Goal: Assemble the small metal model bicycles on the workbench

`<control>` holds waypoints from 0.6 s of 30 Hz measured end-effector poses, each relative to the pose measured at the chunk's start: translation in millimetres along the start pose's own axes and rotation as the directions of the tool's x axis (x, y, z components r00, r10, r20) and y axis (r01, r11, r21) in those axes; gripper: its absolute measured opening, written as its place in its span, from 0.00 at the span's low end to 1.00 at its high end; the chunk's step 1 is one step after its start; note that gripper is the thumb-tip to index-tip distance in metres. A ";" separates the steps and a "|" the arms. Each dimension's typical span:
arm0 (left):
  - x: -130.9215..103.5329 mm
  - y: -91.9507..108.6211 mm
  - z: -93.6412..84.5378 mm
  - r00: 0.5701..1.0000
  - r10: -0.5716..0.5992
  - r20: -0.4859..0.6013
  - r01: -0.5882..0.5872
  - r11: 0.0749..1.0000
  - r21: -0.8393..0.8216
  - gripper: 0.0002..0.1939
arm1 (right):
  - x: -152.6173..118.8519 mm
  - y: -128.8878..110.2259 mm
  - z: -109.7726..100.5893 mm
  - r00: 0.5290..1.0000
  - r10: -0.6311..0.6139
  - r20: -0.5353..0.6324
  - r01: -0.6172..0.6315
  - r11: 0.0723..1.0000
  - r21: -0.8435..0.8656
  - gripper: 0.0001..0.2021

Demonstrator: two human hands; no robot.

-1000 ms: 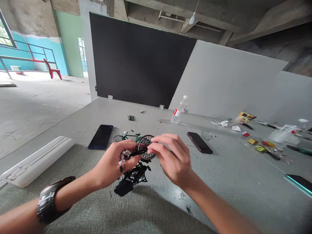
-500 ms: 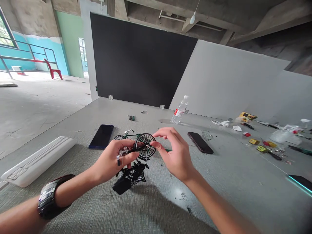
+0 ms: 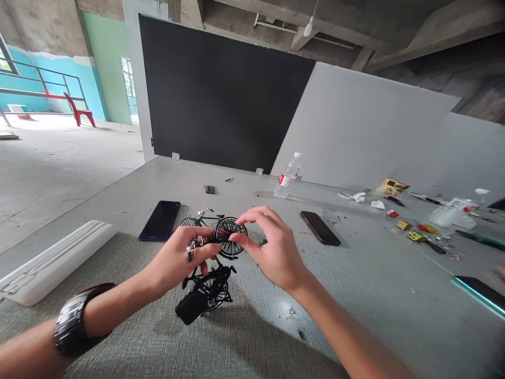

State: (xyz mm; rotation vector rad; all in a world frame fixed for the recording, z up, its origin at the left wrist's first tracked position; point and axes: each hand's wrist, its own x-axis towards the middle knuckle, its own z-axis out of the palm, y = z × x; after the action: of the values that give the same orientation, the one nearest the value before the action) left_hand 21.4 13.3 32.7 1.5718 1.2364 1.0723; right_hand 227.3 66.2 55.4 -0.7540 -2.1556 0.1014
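A small black model bicycle [image 3: 215, 284] hangs over the table in front of me, its spoked wheel [image 3: 231, 238] raised between my hands. My left hand [image 3: 179, 258] is closed on the bicycle near the handlebar and fork. My right hand [image 3: 274, 247] pinches the right edge of the wheel between thumb and index finger. Behind them a second, green model bicycle [image 3: 211, 217] stands on the table, partly hidden by my hands and the raised wheel.
On the grey table [image 3: 130, 195] lie a dark phone [image 3: 160, 220] and a white case [image 3: 59, 263] at left, and another phone [image 3: 320, 228] at right. A plastic bottle [image 3: 288, 176] stands behind. Small coloured parts [image 3: 416, 236] are scattered far right; part of another person's hand [image 3: 500, 273] shows at the right edge.
The view has shifted slightly, moving the scene left. The right thumb and fingers have come further over the wheel. The black bicycle's lower part has swung slightly. Another person's hand has appeared at the right edge.
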 end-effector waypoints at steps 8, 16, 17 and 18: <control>-0.6 -7.6 3.1 0.996 -0.079 -0.044 0.075 0.994 -0.082 0.17 | -0.2 -0.1 2.9 0.998 0.042 0.038 -0.042 0.999 0.013 0.03; 0.6 -9.6 4.2 0.988 -0.143 -0.060 0.136 0.985 -0.105 0.18 | -2.6 4.2 3.7 0.996 0.043 0.081 -0.044 0.999 0.014 0.03; 1.1 -9.6 3.9 0.988 -0.147 -0.051 0.141 0.984 -0.106 0.18 | -3.1 4.0 3.8 0.996 0.035 0.081 -0.036 0.999 0.007 0.03; 1.6 -9.6 3.6 0.988 -0.148 -0.039 0.143 0.984 -0.107 0.18 | -3.5 3.5 4.1 0.996 0.027 0.081 -0.027 1.000 -0.005 0.04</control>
State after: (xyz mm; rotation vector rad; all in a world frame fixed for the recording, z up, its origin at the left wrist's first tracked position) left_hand 22.6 15.9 22.8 1.3631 1.2851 1.0675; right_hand 227.7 67.9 49.2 -0.7941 -2.2229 0.1435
